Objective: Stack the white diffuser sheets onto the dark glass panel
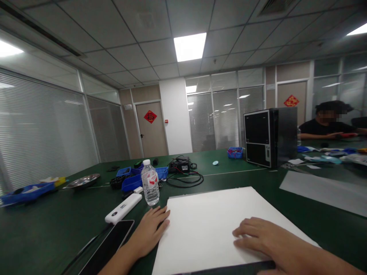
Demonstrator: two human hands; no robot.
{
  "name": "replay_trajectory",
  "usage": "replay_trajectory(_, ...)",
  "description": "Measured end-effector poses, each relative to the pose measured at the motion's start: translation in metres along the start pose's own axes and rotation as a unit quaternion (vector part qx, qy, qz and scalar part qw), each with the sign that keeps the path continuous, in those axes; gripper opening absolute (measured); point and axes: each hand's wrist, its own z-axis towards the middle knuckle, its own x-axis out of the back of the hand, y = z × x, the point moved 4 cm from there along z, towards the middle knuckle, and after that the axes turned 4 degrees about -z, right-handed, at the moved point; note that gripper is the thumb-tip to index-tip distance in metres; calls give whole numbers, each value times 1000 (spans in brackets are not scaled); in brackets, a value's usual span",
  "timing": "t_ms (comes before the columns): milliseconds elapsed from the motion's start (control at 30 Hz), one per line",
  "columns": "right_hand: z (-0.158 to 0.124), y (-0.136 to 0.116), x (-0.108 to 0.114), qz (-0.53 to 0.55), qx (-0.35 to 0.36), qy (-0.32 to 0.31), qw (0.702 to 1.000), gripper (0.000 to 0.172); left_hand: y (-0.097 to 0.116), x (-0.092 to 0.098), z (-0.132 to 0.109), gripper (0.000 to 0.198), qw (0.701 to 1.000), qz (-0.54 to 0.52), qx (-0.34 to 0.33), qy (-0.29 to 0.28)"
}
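Observation:
A large white sheet (206, 225) lies flat on the green table, with a dark edge showing beneath it at the front and back. My left hand (151, 227) rests at the sheet's left edge, fingers stretched out and fingertips touching that edge. Over the right part of the sheet is my right hand (258, 236), its fingers apart and slightly bent, holding nothing. Whether its fingertips press on the sheet I cannot tell. Left of my left hand are a phone-like black slab (110, 244), a white power bank (124, 208) and an upright clear water bottle (150, 183).
Blue bins (132, 182) and a black adapter with cables (180, 166) stand behind the bottle. A metal dish (83, 181) is farther left. A black computer tower (271, 137) stands at the back right, near another sheet (323, 191). Another person (327, 124) sits at the far right.

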Motion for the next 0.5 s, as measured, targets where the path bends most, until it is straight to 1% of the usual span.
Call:
replay_trajectory(100, 1, 4, -6, -9, -35, -8, 999, 58, -4, -3, 0, 57, 1000, -6, 8, -22)
replay_trajectory(167, 1, 10, -10, -8, -35, 1, 999, 57, -5, -5, -1, 60, 999, -7, 13, -37)
replay_trajectory(233, -3, 25, -12, -6, -29, 26, 999, 56, -5, -6, -1, 61, 999, -5, 18, -47)
replay_trajectory(267, -6, 39, -11, -11, -38, 44, 998, 55, -5, -6, -1, 61, 999, -3, 19, -49)
replay_trajectory(300, -11, 57, -9, -26, -61, 68, 995, 54, -5, -7, -1, 62, 999, -1, 20, -47)
replay_trajectory(333, -19, 79, -6, -52, -98, 96, 989, 53, -5, -6, -1, 63, 999, 2, 21, -41)
replay_trajectory(367, -30, 105, -2, -87, -151, 130, 976, 52, -5, -6, -1, 64, 999, 4, 22, -33)
replay_trajectory(400, -45, 132, 2, -130, -210, 159, 956, 53, -5, -5, -2, 65, 999, 6, 24, -24)
replay_trajectory(433, -62, 158, 7, -173, -266, 188, 930, 54, -4, -3, -2, 66, 999, 7, 27, -17)
replay_trajectory(467, -81, 183, 10, -206, -309, 206, 905, 56, -4, -2, -3, 67, 999, 7, 31, -13)
replay_trajectory(500, -101, 206, 12, -217, -353, 224, 882, 61, -3, -1, -4, 68, 999, 7, 34, -13)
